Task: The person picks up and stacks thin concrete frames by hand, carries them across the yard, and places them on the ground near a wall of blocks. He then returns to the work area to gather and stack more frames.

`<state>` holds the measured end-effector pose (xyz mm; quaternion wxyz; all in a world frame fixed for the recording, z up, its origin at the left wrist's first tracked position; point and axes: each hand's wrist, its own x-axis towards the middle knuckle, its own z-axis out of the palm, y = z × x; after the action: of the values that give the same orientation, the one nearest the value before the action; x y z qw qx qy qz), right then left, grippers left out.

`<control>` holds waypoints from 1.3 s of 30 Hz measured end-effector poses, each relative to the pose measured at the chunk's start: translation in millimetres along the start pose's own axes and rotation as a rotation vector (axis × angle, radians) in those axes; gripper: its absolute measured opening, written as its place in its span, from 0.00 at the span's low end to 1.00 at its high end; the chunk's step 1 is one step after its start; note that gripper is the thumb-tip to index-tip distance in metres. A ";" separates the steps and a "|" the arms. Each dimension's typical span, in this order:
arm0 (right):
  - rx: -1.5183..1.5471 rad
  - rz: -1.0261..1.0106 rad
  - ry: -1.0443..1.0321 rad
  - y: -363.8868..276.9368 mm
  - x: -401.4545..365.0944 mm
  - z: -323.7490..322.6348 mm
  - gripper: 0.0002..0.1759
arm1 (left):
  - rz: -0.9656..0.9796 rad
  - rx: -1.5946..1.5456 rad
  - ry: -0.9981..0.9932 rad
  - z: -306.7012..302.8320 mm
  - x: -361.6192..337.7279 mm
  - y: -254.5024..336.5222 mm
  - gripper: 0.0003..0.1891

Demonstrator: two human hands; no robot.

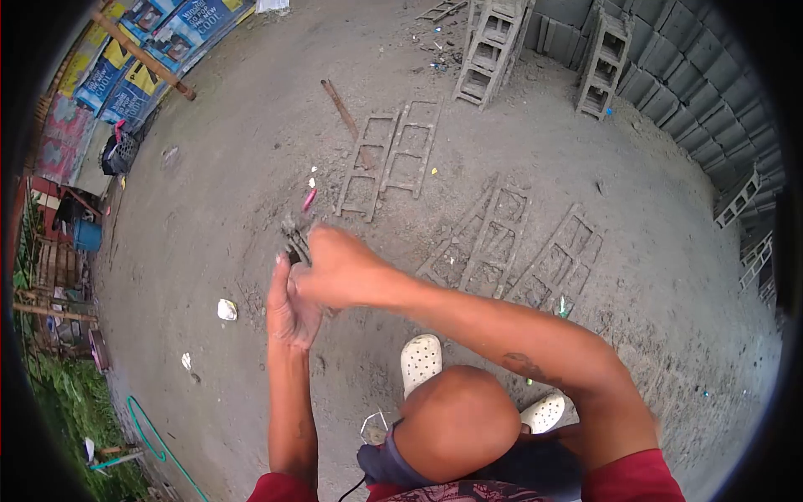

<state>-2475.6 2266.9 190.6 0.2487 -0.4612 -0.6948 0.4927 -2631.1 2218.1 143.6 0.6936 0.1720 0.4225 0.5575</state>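
My left hand (291, 314) and my right hand (339, 266) meet in front of me, above the grey ground. The right hand is closed in a fist, its back toward me. Against it lies the left hand, thumb pointing up and the other fingers partly hidden. A dark grey, mud-coloured thing (295, 238) sticks out beyond the hands; its kind is not clear. Just past it on the ground lies a small pink-red object (309, 199).
Rectangular block outlines (368, 167) mark the ground ahead, with a rusty bar (340, 109) beside them. Hollow concrete blocks (487, 58) stand stacked at the back, and more blocks (694, 84) form a wall at right. A green hose (150, 439) lies at lower left.
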 end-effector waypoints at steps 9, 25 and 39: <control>-0.147 -0.297 -0.130 14.7 17.8 31.4 0.32 | -0.080 -0.040 0.213 -44.5 -7.1 35.2 0.27; -0.893 -0.039 0.181 355.0 189.1 -16.5 0.11 | 0.011 0.066 0.401 -75.4 -2.5 28.2 0.17; -0.774 0.066 0.174 247.6 216.2 -23.6 0.07 | 0.098 0.032 0.406 -78.7 6.3 30.5 0.14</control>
<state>-2456.2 2491.2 -50.0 0.0982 -0.5830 -0.7902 0.1613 -2711.4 2215.3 116.9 0.5635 0.0876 0.5535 0.6070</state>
